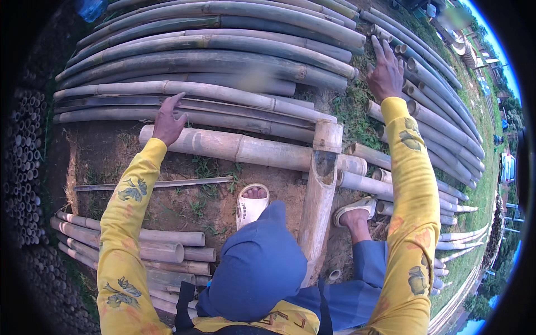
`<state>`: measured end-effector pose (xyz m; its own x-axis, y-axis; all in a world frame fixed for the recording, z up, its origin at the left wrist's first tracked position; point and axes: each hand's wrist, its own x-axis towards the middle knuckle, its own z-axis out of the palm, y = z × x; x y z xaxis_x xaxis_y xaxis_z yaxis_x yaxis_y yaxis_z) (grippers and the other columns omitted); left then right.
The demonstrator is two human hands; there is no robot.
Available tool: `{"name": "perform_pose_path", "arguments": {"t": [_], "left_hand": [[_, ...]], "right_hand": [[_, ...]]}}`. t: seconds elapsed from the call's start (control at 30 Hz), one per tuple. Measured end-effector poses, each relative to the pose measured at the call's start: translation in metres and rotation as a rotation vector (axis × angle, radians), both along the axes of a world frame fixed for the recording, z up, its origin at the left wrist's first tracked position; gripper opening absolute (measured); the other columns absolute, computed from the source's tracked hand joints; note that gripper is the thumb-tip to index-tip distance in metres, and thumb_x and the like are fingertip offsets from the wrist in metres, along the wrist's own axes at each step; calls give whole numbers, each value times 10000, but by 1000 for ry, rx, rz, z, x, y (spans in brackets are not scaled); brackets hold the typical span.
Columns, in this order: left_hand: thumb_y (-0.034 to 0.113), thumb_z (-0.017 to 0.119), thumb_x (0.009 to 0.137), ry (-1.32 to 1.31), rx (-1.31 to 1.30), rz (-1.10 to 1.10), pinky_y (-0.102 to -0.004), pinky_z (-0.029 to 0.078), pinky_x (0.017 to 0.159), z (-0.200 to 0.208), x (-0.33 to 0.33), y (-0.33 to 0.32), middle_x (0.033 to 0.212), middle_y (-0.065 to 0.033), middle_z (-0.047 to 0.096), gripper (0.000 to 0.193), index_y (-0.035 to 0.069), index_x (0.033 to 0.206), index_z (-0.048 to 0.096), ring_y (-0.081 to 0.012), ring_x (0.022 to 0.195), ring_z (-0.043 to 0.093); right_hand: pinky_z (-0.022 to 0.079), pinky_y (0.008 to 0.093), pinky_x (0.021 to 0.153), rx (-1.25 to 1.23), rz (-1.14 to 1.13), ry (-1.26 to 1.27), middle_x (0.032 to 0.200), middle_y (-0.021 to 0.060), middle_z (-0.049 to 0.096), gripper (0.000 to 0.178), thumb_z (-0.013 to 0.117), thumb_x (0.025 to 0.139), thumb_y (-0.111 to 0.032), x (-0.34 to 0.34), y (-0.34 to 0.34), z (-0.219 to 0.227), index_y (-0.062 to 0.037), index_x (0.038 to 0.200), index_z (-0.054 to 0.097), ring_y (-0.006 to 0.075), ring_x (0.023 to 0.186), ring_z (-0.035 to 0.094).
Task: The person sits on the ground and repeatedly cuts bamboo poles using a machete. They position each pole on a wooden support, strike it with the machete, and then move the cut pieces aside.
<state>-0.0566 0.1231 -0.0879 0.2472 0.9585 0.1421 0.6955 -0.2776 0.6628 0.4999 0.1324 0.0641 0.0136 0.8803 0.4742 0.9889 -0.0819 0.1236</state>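
My left hand [170, 120] is over the near edge of a large stack of bamboo poles [223, 61], thumb and forefinger apart, with nothing seen in it. Just below it lies a thick pale bamboo pole [218, 146]; whether the hand touches it I cannot tell. Reaching forward right, my right hand [385, 72] has its fingers stretched toward the cut ends of another bamboo pile [441, 106]. Contact there is unclear. Between my feet a notched bamboo post [319, 218] slants up, and the thick pole's right end passes by it.
A thin split strip [156, 183] lies on the dirt, left of my sandal [254, 204]. Shorter bamboo pieces [162, 251] are piled at lower left. Many cut ends [25, 134] show at the far left. A small bamboo ring [334, 274] lies near my right leg.
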Motion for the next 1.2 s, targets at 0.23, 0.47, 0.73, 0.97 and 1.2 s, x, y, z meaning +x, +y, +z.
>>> {"name": "perform_pose_path", "arguments": {"t": [0.23,0.47,0.73,0.97,1.2], "left_hand": [[198,676,985,233,-86,-334,-443,531,669,60,154,-36,678,-116,634,158,45,985,716,-349,725,696],[139,637,936,-7,307,-899,-497,542,767,112,366,-88,937,-173,703,112,57,1005,668,-416,880,681],[258,686,916,559,67,-1091,-507,557,855,74,582,-165,1096,-217,736,313,95,1180,724,-395,1010,710],[524,843,753,588,151,-953,-481,482,1061,-23,693,-247,1339,-225,631,784,-5,1285,616,-376,1257,615],[441,869,674,680,246,-980,-449,509,986,-69,719,-255,1162,-179,689,631,25,1115,695,-331,1087,691]], "right_hand": [[410,523,1160,-280,-144,241,1196,144,744,466,712,921,-294,78,-227,7,-155,1363,658,360,1179,668],[553,428,885,-263,-395,561,1097,163,744,487,788,874,-198,72,-509,28,-87,1335,677,337,989,718],[476,479,1033,-185,-700,569,1093,129,740,472,780,864,-174,-5,-672,5,-49,1308,680,303,1006,707],[476,459,993,50,-721,450,1009,82,736,408,771,841,-197,-3,-692,-18,-36,1210,707,247,906,714],[475,440,974,49,-747,482,983,69,738,402,780,822,-240,9,-689,-9,-40,1166,722,229,867,711]]}}
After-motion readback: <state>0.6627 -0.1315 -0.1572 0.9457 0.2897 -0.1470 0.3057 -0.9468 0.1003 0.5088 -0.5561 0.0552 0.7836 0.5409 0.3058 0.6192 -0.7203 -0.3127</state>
